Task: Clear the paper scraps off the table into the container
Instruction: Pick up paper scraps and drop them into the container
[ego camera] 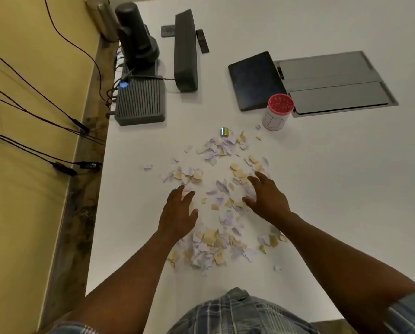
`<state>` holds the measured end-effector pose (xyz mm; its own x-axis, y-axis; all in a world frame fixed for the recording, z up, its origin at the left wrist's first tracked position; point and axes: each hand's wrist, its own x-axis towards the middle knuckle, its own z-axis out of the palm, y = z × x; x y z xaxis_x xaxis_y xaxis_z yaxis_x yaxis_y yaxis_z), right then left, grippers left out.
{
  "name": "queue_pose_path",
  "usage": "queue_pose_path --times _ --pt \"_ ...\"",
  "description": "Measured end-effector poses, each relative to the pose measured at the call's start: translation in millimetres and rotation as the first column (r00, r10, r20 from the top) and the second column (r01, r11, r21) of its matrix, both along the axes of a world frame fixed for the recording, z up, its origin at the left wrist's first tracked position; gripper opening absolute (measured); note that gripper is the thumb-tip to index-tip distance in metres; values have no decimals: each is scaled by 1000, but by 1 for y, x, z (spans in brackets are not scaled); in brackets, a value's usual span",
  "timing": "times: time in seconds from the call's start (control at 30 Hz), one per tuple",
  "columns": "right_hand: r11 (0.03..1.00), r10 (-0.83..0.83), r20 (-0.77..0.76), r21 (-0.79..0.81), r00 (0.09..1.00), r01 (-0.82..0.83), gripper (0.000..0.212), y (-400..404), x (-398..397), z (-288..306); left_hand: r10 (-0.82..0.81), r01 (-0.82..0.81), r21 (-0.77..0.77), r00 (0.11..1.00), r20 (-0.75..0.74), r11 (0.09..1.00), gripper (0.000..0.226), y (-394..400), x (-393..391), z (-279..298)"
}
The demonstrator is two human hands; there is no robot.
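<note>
Several torn paper scraps [222, 150], pale lilac and beige, lie scattered over the middle of the white table [334, 189], with a denser heap near the front edge. A white container with a pink rim [277, 112] stands upright behind and to the right of the scraps. My left hand [178, 210] rests on the table at the left of the scraps, fingers spread and relaxed. My right hand [266, 196] lies at the right of them, fingers spread over some pieces. Neither hand holds anything that I can see.
A small shiny coloured object [224, 131] lies just behind the scraps. Behind it are a dark tablet [256, 80], a grey floor-box lid [334, 83], a long dark bar [185, 49], a ribbed grey box [140, 100] and a dark camera unit [135, 34]. Cables run down the yellow wall at the left.
</note>
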<state>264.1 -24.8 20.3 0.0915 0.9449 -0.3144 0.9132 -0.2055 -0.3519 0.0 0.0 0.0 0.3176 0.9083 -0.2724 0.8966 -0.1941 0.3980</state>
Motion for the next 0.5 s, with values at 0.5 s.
queue_pose_path --times 0.5 --pt "989 -85 50 -120 995 90 85 41 1 -31 168 -166 45 985 -41 985 72 83 15 -21"
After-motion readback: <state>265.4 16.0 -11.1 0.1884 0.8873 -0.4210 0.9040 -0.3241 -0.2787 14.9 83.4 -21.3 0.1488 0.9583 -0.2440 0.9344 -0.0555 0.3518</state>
